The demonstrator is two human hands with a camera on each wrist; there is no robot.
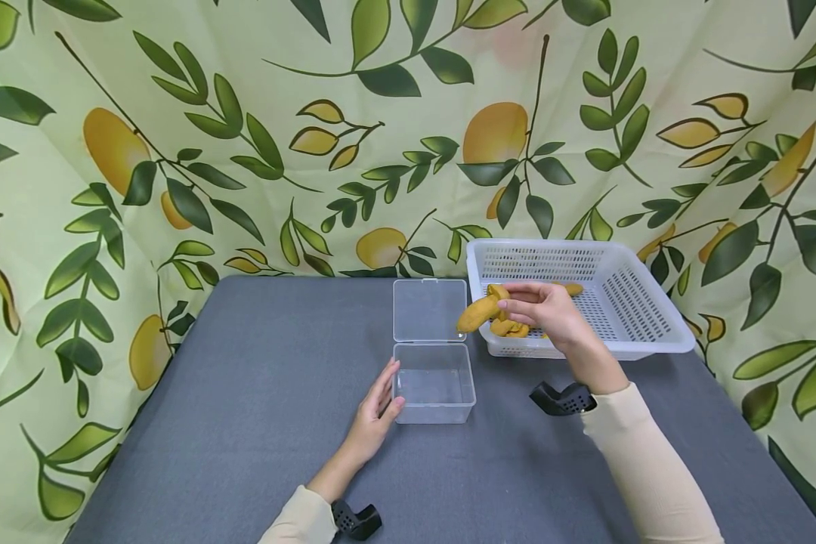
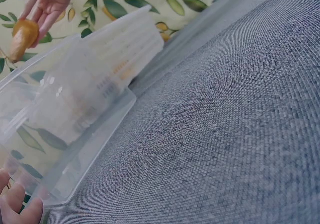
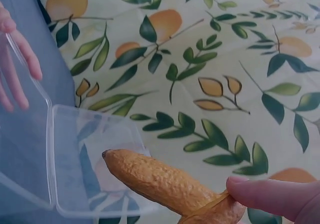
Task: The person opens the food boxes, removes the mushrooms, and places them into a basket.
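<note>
In my right hand (image 1: 542, 310), thumb and fingers pinch a yellow-brown, elongated, bumpy-skinned piece (image 3: 155, 176) with a dark tip. It is above the near left corner of a white perforated basket (image 1: 653, 349), right of the raised lid (image 1: 430, 310) of a clear plastic box (image 1: 432, 412). The exact kind of the piece cannot be told. Similar yellow pieces (image 1: 510, 329) lie inside the basket, partly hidden under the right hand. My left hand (image 1: 370, 423) touches the left side of the clear box with fairly straight fingers. The box's lid is folded back, and nothing shows inside it.
A grey cloth (image 1: 279, 363) covers the table. Behind it hangs a curtain (image 1: 245, 196) printed with leaves and fruit. The basket stands at the back right, close beside the box lid. Each wrist wears a black band device (image 1: 563, 398).
</note>
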